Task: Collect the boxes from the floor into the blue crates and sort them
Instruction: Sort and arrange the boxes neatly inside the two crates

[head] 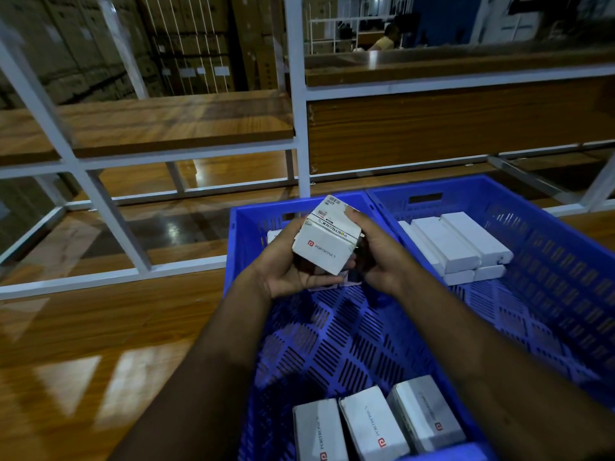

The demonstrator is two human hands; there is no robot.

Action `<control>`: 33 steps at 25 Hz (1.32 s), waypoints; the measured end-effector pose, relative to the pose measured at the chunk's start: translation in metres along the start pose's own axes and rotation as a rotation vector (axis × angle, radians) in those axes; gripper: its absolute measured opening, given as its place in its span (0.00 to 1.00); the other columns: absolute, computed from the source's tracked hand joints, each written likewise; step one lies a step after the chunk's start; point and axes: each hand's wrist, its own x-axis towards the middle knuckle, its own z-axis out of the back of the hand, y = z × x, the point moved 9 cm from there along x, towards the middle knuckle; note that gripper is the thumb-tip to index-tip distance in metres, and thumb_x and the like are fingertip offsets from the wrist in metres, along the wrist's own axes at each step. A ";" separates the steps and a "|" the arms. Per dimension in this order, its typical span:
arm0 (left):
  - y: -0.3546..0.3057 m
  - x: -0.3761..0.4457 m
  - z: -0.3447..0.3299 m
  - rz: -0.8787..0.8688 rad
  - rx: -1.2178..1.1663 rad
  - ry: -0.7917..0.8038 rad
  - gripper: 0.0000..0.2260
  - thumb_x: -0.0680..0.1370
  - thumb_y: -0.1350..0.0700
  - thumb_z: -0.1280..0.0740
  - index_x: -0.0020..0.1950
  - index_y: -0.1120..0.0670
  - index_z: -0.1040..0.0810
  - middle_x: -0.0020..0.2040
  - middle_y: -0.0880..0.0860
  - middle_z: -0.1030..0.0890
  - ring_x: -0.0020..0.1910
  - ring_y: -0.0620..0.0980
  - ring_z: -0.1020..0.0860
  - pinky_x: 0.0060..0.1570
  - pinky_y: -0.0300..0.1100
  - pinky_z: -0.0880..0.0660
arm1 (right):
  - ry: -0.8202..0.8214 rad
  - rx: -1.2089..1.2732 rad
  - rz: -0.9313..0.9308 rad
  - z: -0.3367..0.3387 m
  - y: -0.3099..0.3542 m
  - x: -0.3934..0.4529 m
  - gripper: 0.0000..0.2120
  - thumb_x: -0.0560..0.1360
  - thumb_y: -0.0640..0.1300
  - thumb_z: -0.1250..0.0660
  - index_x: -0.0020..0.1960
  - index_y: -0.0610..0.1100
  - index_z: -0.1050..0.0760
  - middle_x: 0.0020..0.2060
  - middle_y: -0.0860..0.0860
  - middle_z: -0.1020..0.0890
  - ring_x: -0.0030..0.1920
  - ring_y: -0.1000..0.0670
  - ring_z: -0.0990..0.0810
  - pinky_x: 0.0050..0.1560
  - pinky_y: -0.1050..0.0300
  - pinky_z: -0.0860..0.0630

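The white Portronics carton (327,241) is held over the far half of the near blue crate (336,341), above its slotted floor, with both hands clamped on it: the left hand (289,271) cups it from below and the left side, fingers curled under the bottom edge, while the right hand (376,251) wraps the right face with the thumb pressed on the labelled top. It looks like a light, stiff retail box of printed card, probably with a small gadget inside; the glossy faces may slip a little, so holding it across opposite flat sides or under the base, as now, seems soundest, and squeezing the corners could dent it. In the same crate, three more Portronics boxes (372,424) stand in a row at the near wall, and the edge of at least one further white box (274,235) peeps out behind the left hand at the far wall. The second blue crate (545,247), touching the first on its right, holds a stack of longer plain white boxes (459,244); about five show, though the lower ones are partly hidden. Both crates sit on a wooden shelf (100,327) in a white metal rack (298,128).
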 end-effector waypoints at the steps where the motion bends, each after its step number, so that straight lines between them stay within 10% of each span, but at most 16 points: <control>1: 0.000 0.001 0.003 0.009 -0.016 -0.004 0.26 0.81 0.36 0.45 0.62 0.53 0.20 0.57 0.63 0.16 0.49 0.61 0.15 0.39 0.51 0.16 | -0.029 0.024 0.019 0.003 0.000 0.002 0.21 0.76 0.57 0.32 0.62 0.44 0.20 0.44 0.47 0.16 0.36 0.50 0.21 0.36 0.58 0.28; 12: -0.025 0.009 0.047 -0.242 -0.137 -0.304 0.25 0.76 0.41 0.29 0.66 0.56 0.23 0.59 0.56 0.18 0.55 0.52 0.17 0.53 0.49 0.18 | -0.184 -0.195 0.229 0.008 0.012 0.000 0.26 0.71 0.36 0.25 0.65 0.46 0.31 0.60 0.45 0.21 0.55 0.46 0.20 0.51 0.48 0.19; 19: -0.030 0.009 0.040 -0.285 -0.180 -0.229 0.28 0.77 0.39 0.32 0.69 0.57 0.24 0.59 0.61 0.17 0.56 0.58 0.17 0.57 0.56 0.20 | -0.027 -0.913 0.749 -0.051 0.024 -0.038 0.32 0.71 0.53 0.24 0.72 0.56 0.31 0.62 0.53 0.35 0.66 0.56 0.35 0.64 0.68 0.34; 26: -0.029 0.015 0.065 -0.255 -0.148 -0.310 0.24 0.76 0.44 0.30 0.66 0.57 0.21 0.56 0.60 0.16 0.50 0.60 0.16 0.51 0.54 0.19 | -0.029 -0.714 0.751 -0.052 0.032 -0.038 0.10 0.78 0.43 0.31 0.59 0.49 0.20 0.58 0.51 0.27 0.62 0.57 0.27 0.61 0.61 0.24; 33: -0.032 0.008 0.054 -0.264 0.125 -0.300 0.13 0.78 0.56 0.39 0.56 0.59 0.20 0.51 0.63 0.17 0.48 0.60 0.20 0.55 0.54 0.22 | 0.004 -0.529 0.414 -0.026 0.011 0.001 0.36 0.74 0.46 0.26 0.76 0.56 0.40 0.68 0.51 0.27 0.65 0.50 0.25 0.61 0.46 0.22</control>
